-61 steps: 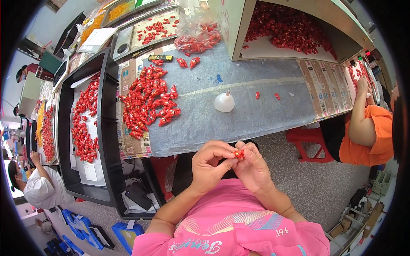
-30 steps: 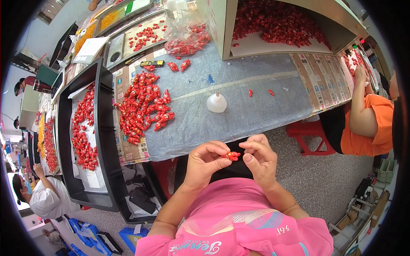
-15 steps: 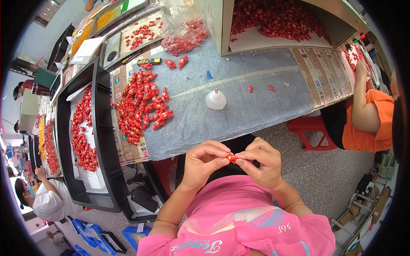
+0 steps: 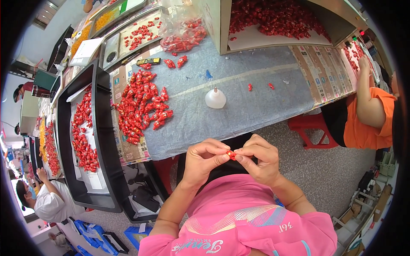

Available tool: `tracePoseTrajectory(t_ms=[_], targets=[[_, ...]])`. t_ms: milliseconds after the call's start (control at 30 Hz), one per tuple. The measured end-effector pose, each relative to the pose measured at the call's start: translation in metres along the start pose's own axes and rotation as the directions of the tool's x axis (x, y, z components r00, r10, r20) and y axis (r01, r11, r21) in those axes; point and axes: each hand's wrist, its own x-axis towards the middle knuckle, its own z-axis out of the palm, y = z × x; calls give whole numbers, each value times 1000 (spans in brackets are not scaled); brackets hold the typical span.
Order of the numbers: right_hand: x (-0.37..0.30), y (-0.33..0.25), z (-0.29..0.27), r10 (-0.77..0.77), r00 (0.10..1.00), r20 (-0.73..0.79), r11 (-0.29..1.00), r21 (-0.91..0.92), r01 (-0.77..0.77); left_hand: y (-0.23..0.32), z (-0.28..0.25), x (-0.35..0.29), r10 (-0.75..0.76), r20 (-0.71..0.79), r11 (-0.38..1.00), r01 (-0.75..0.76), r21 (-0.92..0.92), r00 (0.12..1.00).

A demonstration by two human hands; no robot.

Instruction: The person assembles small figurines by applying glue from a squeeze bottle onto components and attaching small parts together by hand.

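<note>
Between my fingertips, just off the table's near edge, is a small red figurine point(image 4: 231, 155) with yellow marks. My left hand point(image 4: 204, 161) pinches it from one side and my right hand point(image 4: 259, 160) from the other, so the fingers cover much of it. On the blue-grey table cover point(image 4: 252, 106) ahead stands a white squeeze bottle point(image 4: 215, 99) with a thin tip. A heap of like red figurines point(image 4: 141, 104) lies to the left, and two small red pieces point(image 4: 250, 87) lie to the right of the bottle.
A black tray point(image 4: 112, 141) with red pieces stands left of the heap. Behind are a clear plastic bag point(image 4: 183, 40) of red pieces and an open-fronted box point(image 4: 273, 45) full of them. Co-workers sit at left and right, one in an orange sleeve point(image 4: 376, 109) near a red stool point(image 4: 309, 133).
My hands stay almost in place, still pinching the red figurine, with a slight shift of the fingers around it. The view has moved a little. The co-worker's arm at right has shifted slightly.
</note>
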Motion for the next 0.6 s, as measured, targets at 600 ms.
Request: tracePoseTrajectory(t_ms=[600], targets=[[-1, -1, -1, 61, 998, -6, 998, -6, -61, 6, 1, 3, 98, 56, 988, -104, 115, 994]])
